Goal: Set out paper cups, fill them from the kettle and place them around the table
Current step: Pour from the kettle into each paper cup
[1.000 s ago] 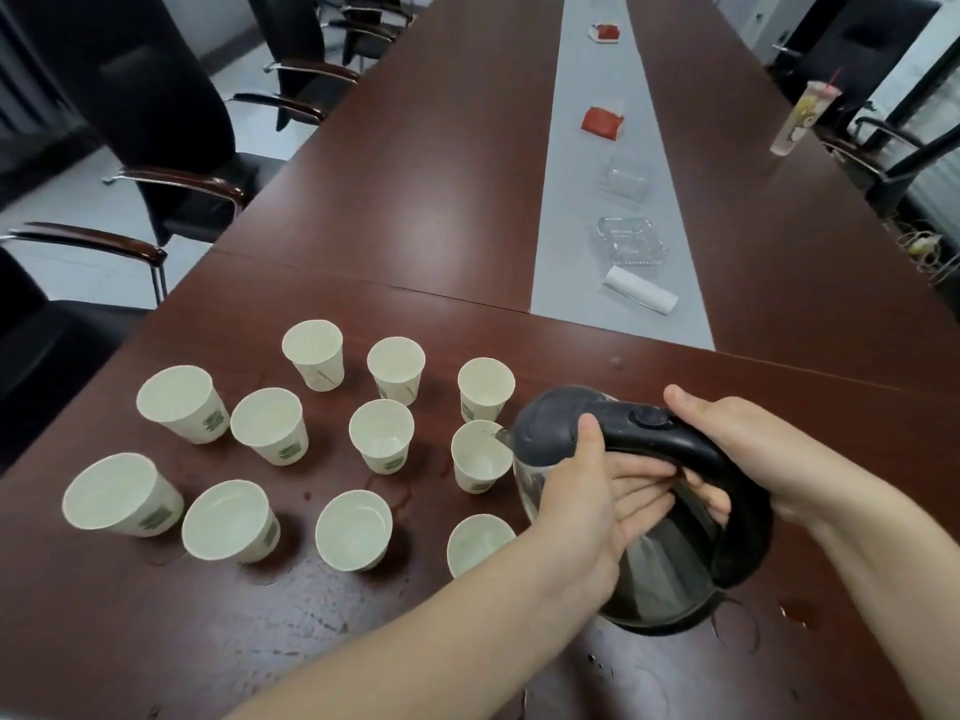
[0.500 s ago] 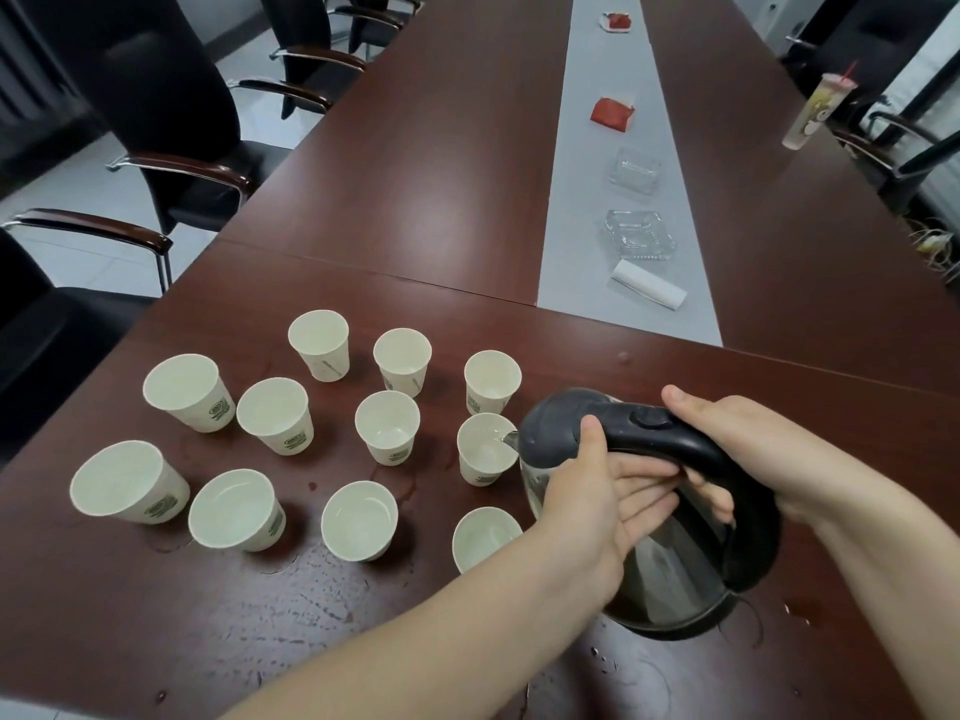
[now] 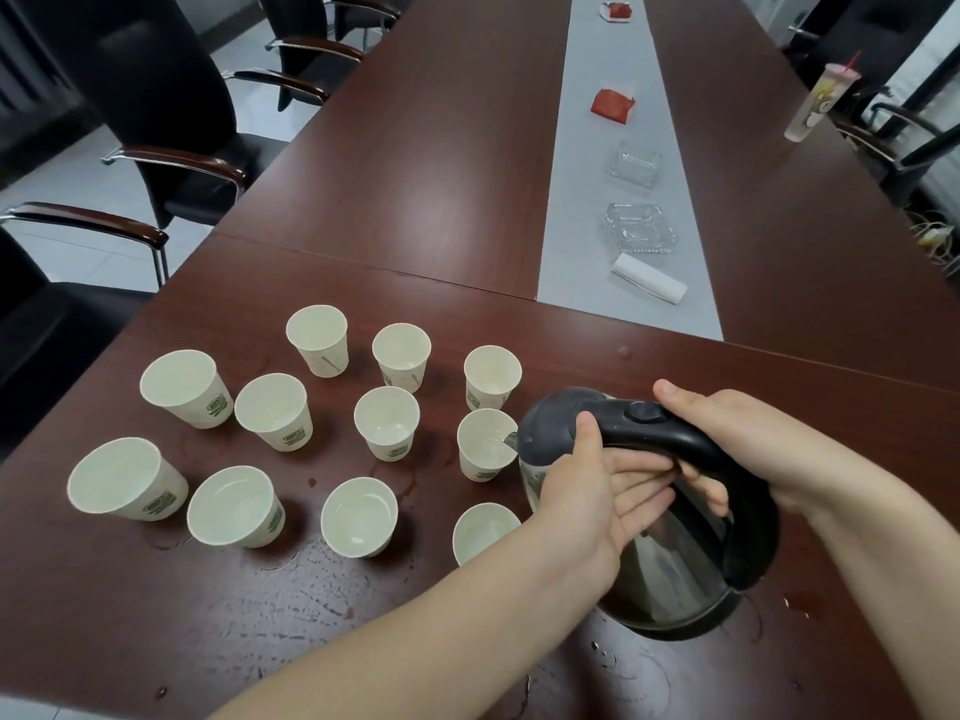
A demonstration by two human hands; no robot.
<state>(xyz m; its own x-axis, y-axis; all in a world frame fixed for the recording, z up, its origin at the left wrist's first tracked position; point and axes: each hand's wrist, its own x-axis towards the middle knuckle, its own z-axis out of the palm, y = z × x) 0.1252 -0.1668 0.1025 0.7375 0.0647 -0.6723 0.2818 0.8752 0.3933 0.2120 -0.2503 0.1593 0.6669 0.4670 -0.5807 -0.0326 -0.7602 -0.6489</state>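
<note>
Steel kettle tipped at a paper cup

Held tilted to the left, the kettle has its spout at the rim of the middle cup in the column nearest it. The right grip is curled round the black handle. The left grip lies with straight fingers against the kettle's side, thumb up on the lid. Eleven paper cups stand upright in a cluster on the dark red bench, left of the kettle
</note>
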